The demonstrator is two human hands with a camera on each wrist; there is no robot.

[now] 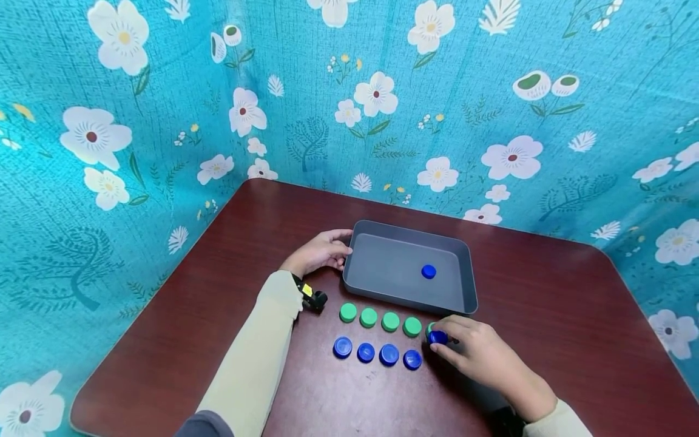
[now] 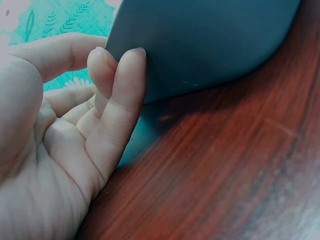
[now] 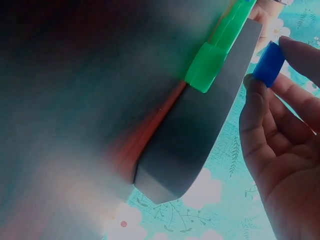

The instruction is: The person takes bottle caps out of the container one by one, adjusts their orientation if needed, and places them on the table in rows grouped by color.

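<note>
A grey rectangular tray [image 1: 404, 264] lies on the table with one blue bottle cap [image 1: 428, 271] inside, right of its middle. My left hand [image 1: 326, 250] holds the tray's left side; in the left wrist view its curled fingertips [image 2: 131, 62] touch the outer wall [image 2: 210, 40]. My right hand [image 1: 483, 355] pinches another blue bottle cap [image 3: 270, 64] between thumb and fingers, just in front of the tray's near right corner. Partly hidden behind that hand is a green cap [image 1: 429, 328], the right end of the green row.
Several green caps [image 1: 390, 321] form a row along the tray's near side. Nearer to me runs a row of several blue caps [image 1: 389, 354]. The dark red wooden table [image 1: 207, 315] meets a blue floral curtain [image 1: 327, 91] at the back and sides.
</note>
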